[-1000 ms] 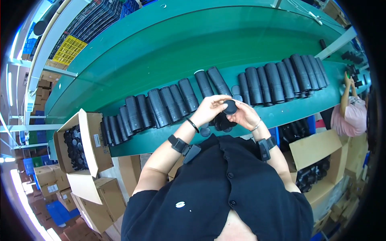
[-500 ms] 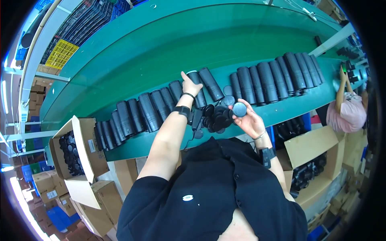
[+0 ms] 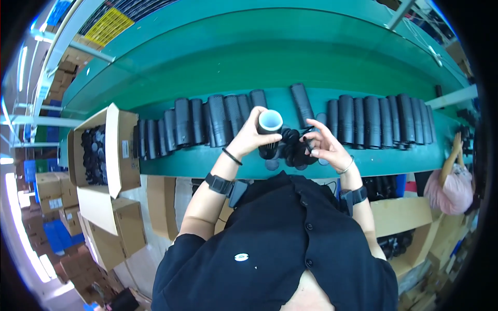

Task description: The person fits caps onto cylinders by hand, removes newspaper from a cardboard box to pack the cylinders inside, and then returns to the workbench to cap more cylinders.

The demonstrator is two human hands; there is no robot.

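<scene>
My left hand is wrapped round a black tube, whose open, pale-lined end tips up toward me. Just to its right, my right hand pinches a dark round cap, seen nearly edge-on between thumb and fingers. The cap and the tube are apart. Below and between my hands lies a pile of black caps, partly hidden by the tube and fingers. A single ribbed tube lies beyond the pile.
Rows of black ribbed tubes lie left and right on the green bench. An open carton of caps stands at left; another carton with black parts is at lower right. A co-worker works at far right.
My left hand has lifted a tube from the row and brought it nearer, open end up. My right hand has turned its cap from face-on to edge-on. The view has shifted.
</scene>
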